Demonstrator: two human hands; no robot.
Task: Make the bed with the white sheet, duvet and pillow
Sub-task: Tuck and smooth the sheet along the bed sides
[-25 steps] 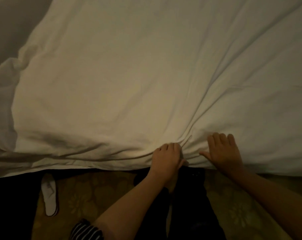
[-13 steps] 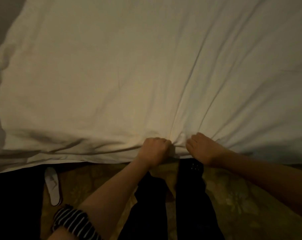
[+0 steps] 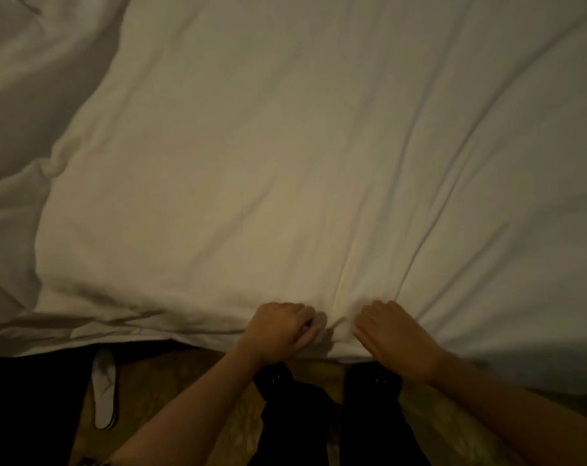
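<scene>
At 6 o'clock, nearest the camera, the person's legs (image 3: 369, 418) in dark trousers are standing on a patterned floor (image 3: 171, 381), right against the near side of the bed. At 7 o'clock a white slipper (image 3: 103, 391) is lying on the floor, pointing towards the bed, with its toe just under the overhanging cloth. Left of it the floor is lying in shadow too dark to read.

Both bare forearms are reaching forward from the bottom of the view. The left hand (image 3: 278, 331) is gripping the near edge of the duvet (image 3: 285, 163), its fingers curled tight into the fabric. Just to its right, towards 5 o'clock, the right hand (image 3: 394, 334) is also clutching the same edge, knuckles up and fingers bent down into the cloth. The hands are sitting near each other but apart, and a small fold (image 3: 337, 326) of duvet is bunching up between them.

From that spot creases are fanning out towards 12 and 2 o'clock. The duvet is lying spread over most of the bed, filling the view from the near edge to the far side.

At 9 o'clock a thinner white layer, seemingly the sheet (image 3: 9, 237), is showing beyond the duvet's left border and hanging over the near edge. At 10 to 11 o'clock, farthest off, rumpled white bedding (image 3: 40, 62) is lying in soft heaps; I cannot tell whether it is sheet or pillow.
</scene>
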